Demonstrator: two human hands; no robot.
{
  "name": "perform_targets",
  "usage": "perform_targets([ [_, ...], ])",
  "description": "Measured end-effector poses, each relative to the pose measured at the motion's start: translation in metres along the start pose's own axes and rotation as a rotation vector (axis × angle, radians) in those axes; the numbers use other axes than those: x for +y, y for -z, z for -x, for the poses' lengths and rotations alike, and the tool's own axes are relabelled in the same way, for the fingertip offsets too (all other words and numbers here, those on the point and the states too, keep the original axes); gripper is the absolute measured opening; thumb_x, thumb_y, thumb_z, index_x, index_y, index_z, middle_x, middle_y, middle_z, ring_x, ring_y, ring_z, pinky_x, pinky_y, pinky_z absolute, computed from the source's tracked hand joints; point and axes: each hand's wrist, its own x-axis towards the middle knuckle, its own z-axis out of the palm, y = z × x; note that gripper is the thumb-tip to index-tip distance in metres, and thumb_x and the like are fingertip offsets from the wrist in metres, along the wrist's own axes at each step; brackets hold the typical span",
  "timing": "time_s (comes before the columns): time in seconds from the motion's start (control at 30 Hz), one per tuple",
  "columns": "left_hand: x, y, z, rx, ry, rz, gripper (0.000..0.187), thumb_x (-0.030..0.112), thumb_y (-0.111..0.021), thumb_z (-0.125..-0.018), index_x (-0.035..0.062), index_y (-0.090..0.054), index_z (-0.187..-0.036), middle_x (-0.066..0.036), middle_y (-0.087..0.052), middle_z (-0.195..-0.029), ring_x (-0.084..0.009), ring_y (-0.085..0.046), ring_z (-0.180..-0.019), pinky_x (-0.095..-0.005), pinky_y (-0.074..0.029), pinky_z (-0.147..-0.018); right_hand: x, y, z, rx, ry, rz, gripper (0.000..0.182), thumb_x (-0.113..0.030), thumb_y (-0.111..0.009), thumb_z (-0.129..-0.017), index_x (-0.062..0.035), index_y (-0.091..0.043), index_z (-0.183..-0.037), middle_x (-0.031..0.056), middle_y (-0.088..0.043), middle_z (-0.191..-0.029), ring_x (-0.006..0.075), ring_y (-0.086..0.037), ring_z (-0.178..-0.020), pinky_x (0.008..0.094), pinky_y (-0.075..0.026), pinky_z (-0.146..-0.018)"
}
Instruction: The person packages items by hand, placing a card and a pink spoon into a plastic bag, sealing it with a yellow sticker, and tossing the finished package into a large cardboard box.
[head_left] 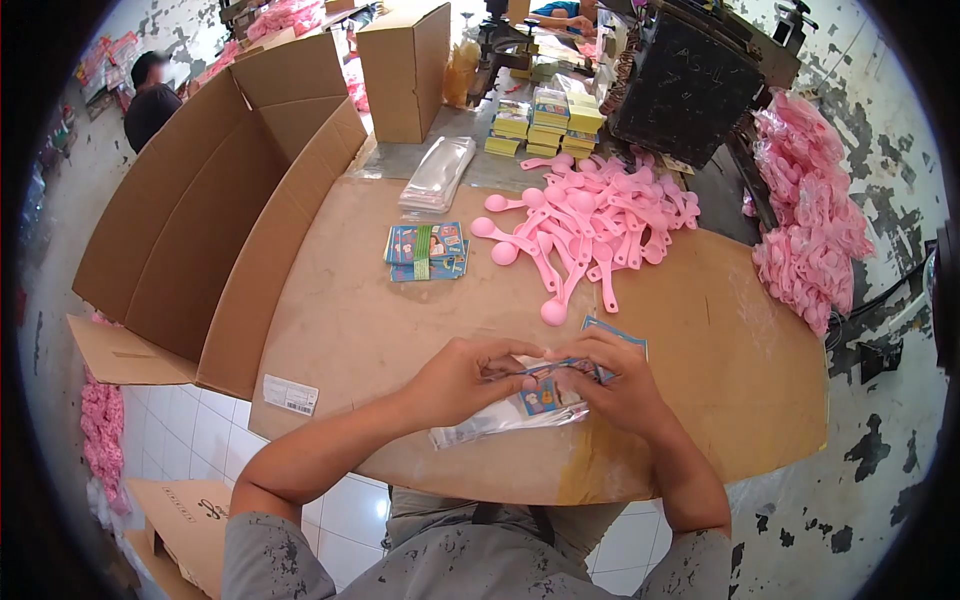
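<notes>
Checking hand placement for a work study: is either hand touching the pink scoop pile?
No, the left hand and right hand are close together over clear plastic, apart from the pink scoop pile.

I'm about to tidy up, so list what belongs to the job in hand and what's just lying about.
Job, judging by position:
printed card being handled
clear bag beneath it
likely banded cards, stacked clear bags, pink scoops

Apparently lying about:
white label
black box
floor carton
</notes>
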Motion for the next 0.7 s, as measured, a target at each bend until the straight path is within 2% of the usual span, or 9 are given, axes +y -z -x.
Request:
perform_targets([
  [0.03, 0.001, -0.002, 0.001, 0.002, -0.042, -0.04, 0.036, 0.009, -0.07, -0.101, -0.0024, -0.063, -0.135, -0.013, -0.078, -0.107, -0.0123, -0.073, -0.099, -0.0298, -0.06, -0.085, 0.003, -0.004, 0.001, 0.015, 0.026, 0.019, 0.019, 0.002, -0.074, -0.091, -0.0016, -0.074, -0.11, 0.0069, -0.07, -0.098, 0.013, -0.066, -0.088, 0.0281, -0.053, -0.075],
  [0.13, -0.006, -0.002, -0.001, 0.029, -0.022, -0.016, 0.038, 0.009, -0.069, -0.102, -0.0022, -0.062, -0.137, -0.013, -0.077, -0.11, -0.0139, -0.073, -0.1, -0.0305, -0.061, -0.087, 0.005, -0.011, 0.009, 0.213, -0.31, -0.326, 0.023, -0.007, -0.076, -0.094, -0.0038, -0.074, -0.117, 0.0081, -0.071, -0.098, 0.0129, -0.067, -0.087, 0.0272, -0.053, -0.072],
  [0.23, 0.003, 0.0, -0.001, 0.092, 0.059, 0.088, 0.042, 0.006, -0.067, -0.102, -0.0016, -0.058, -0.142, -0.011, -0.074, -0.119, -0.014, -0.07, -0.108, -0.0291, -0.058, -0.093, 0.01, -0.006, 0.011, 0.333, -0.367, -0.407, 0.017, -0.003, -0.074, -0.094, -0.0017, -0.074, -0.111, 0.0059, -0.07, -0.098, 0.0139, -0.066, -0.086, 0.0271, -0.053, -0.075],
  [0.33, -0.001, 0.0, 0.001, 0.09, 0.009, 0.062, 0.042, 0.004, -0.066, -0.103, -0.0022, -0.057, -0.143, -0.011, -0.073, -0.121, -0.0135, -0.069, -0.11, -0.0281, -0.058, -0.094, -0.005, -0.001, 0.007, 0.102, -0.155, -0.061, 0.014, -0.01, -0.073, -0.097, -0.0033, -0.075, -0.109, 0.005, -0.07, -0.099, 0.0145, -0.066, -0.087, 0.03, -0.053, -0.075],
  [0.43, -0.007, 0.0, 0.0, 0.075, 0.023, 0.032, 0.04, 0.003, -0.065, -0.103, -0.0021, -0.058, -0.142, -0.011, -0.072, -0.123, -0.0131, -0.068, -0.112, -0.0275, -0.057, -0.095, 0.002, 0.0, 0.001, -0.129, -0.005, -0.041, 0.018, -0.019, -0.07, -0.1, -0.0042, -0.075, -0.109, 0.0052, -0.07, -0.103, 0.0157, -0.065, -0.088, 0.0345, -0.053, -0.075],
  [0.53, -0.007, 0.001, -0.001, 0.084, 0.011, 0.007, 0.039, 0.003, -0.064, -0.103, -0.0024, -0.058, -0.142, -0.01, -0.071, -0.126, -0.0129, -0.067, -0.114, -0.0274, -0.057, -0.095, 0.02, 0.025, -0.012, -0.066, -0.215, 0.046, 0.024, -0.024, -0.07, -0.099, -0.0017, -0.074, -0.107, 0.0102, -0.069, -0.105, 0.0234, -0.068, -0.091, 0.0412, -0.054, -0.077],
  [0.63, 0.004, 0.003, -0.001, 0.07, 0.132, 0.058, 0.037, 0.003, -0.065, -0.103, -0.0025, -0.059, -0.14, -0.01, -0.071, -0.125, -0.0125, -0.067, -0.114, -0.0271, -0.056, -0.096, 0.045, 0.039, -0.033, 0.217, -0.36, 0.56, 0.026, -0.025, -0.069, -0.097, -0.0008, -0.073, -0.106, 0.0148, -0.067, -0.103, 0.03, -0.069, -0.094, 0.0439, -0.054, -0.079],
  [0.7, -0.005, 0.001, -0.001, 0.082, 0.049, 0.103, 0.036, 0.004, -0.065, -0.103, -0.0024, -0.059, -0.139, -0.009, -0.072, -0.121, -0.0115, -0.067, -0.111, -0.0267, -0.057, -0.093, 0.081, 0.035, -0.031, 0.231, -0.303, 0.775, 0.024, -0.023, -0.07, -0.095, -0.0021, -0.072, -0.106, 0.0142, -0.065, -0.101, 0.0308, -0.068, -0.089, 0.0427, -0.054, -0.076],
])
